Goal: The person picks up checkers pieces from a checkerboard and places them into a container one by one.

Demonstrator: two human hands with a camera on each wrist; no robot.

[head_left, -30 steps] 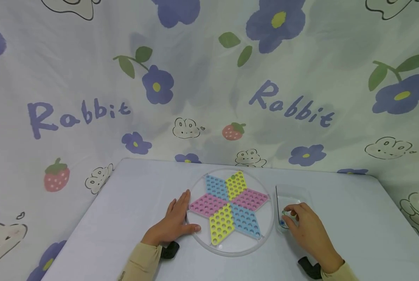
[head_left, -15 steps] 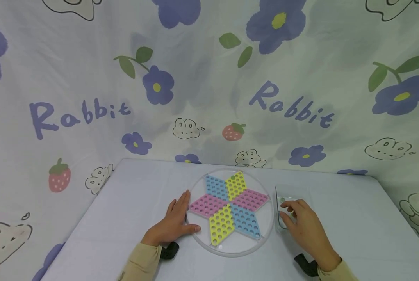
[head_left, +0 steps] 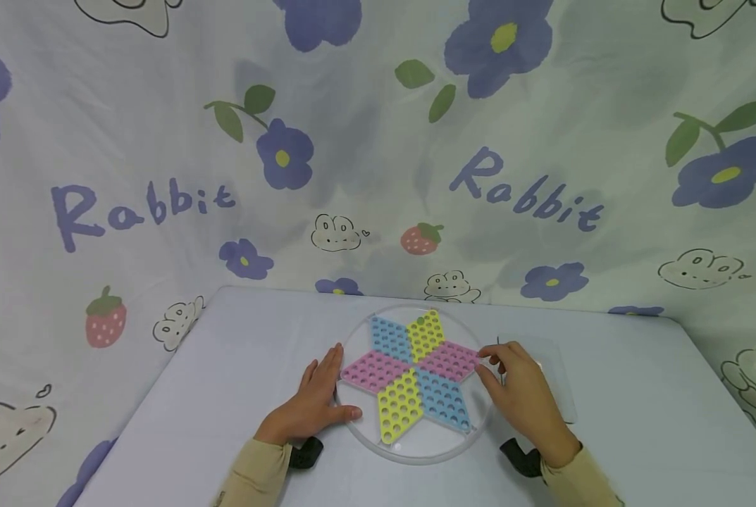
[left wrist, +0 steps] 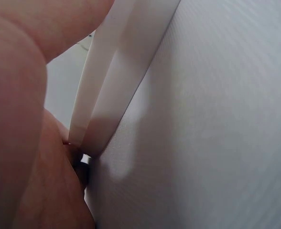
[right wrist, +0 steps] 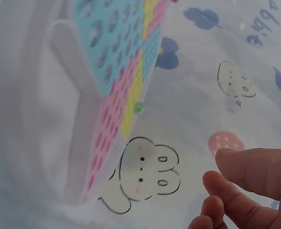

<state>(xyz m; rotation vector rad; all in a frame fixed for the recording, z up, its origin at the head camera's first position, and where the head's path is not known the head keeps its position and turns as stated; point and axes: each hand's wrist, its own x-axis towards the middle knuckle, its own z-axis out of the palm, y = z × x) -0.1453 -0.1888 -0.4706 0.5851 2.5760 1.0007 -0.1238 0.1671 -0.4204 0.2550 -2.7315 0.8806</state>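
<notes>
A round Chinese checkers board (head_left: 416,454) with a star of yellow, pink and blue hole fields lies on the table. One green marble (head_left: 420,320) sits in its far yellow field, also seen as a green marble (right wrist: 138,109) in the right wrist view. My left hand (head_left: 311,401) rests with straight fingers along the board's left edge, thumb on the rim (left wrist: 102,90). My right hand (head_left: 520,384) is over the board's right edge by the pink field, thumb and index fingertips close together. Whether a marble is between them cannot be seen.
A clear plastic box (head_left: 558,373) stands right of the board, partly hidden behind my right hand. White cloth covers the table (head_left: 657,394). A patterned curtain (head_left: 378,176) with rabbits and flowers hangs just behind the table.
My right hand was over the clear box, its fingers near marbles there, and has moved left to the board's right edge. The left hand and the board have stayed in place.
</notes>
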